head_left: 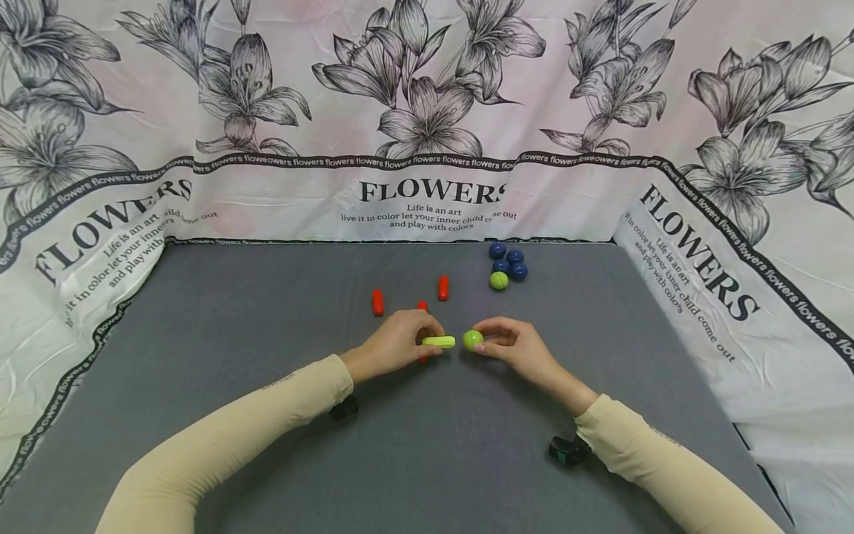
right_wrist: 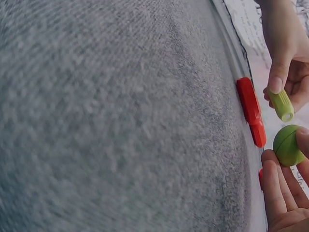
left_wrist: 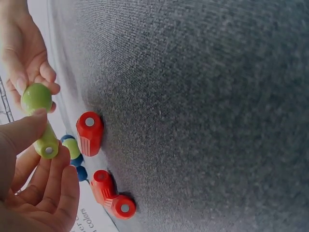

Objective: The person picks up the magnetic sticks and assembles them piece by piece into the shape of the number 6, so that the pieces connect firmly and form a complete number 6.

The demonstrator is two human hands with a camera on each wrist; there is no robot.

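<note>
My left hand [head_left: 399,343] pinches a yellow-green magnetic rod [head_left: 438,342] between thumb and fingers, its length pointing right. A silvery dot marks the rod's end [left_wrist: 49,150] in the left wrist view. Facing it, my right hand [head_left: 523,350] holds a green ball [head_left: 473,340] with thumb and fingertips. A small gap separates rod and ball in the head view; the right wrist view shows the ball [right_wrist: 288,146] just below the rod [right_wrist: 281,105]. Red rods lie by the left hand, partly hidden behind it; one red rod [head_left: 423,305] shows its top.
Two more red rods, a left one [head_left: 378,302] and a right one [head_left: 443,288], lie beyond the hands. Several blue balls [head_left: 518,271] cluster with another green ball [head_left: 498,280] near the back of the grey table [head_left: 427,460]. A flower-printed cloth [head_left: 280,200] borders it.
</note>
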